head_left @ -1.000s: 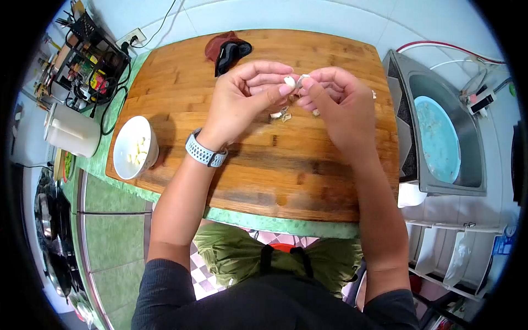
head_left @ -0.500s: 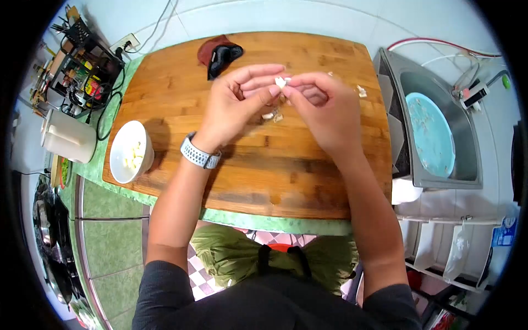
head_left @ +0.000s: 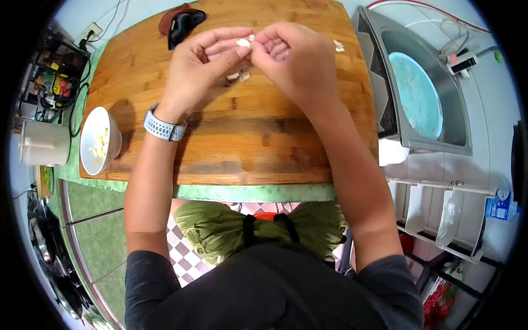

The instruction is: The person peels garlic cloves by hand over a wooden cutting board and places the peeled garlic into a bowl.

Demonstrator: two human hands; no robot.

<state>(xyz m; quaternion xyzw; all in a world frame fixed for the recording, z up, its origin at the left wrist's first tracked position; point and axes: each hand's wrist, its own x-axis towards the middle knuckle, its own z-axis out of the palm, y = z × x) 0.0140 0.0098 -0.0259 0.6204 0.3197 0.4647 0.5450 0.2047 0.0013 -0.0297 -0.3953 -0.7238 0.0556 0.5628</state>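
A small white garlic clove (head_left: 243, 42) sits between the thumb and fingers of my left hand (head_left: 192, 71), which wears a light watch (head_left: 159, 125) at the wrist. Right beside it, the fingers of my right hand (head_left: 300, 66) are pinched at the clove's end, with a pale bit of skin at their tips. Both hands are above the far half of the wooden board (head_left: 247, 137). Below them lie garlic peel scraps (head_left: 239, 76), and one more scrap (head_left: 338, 46) is to the right. A white bowl (head_left: 114, 144) at the left holds several peeled cloves (head_left: 100, 142).
A dark and reddish-brown cloth-like item (head_left: 186, 23) lies at the board's far left. To the right, a metal sink (head_left: 454, 99) contains a light blue basin (head_left: 421, 93). A lidded pitcher (head_left: 47, 144) and a black rack (head_left: 52, 82) stand at the left.
The camera view has shifted, so the board and bowl appear higher and further left. My right fingers have turned and curled in more at the clove, which shows more of its surface.
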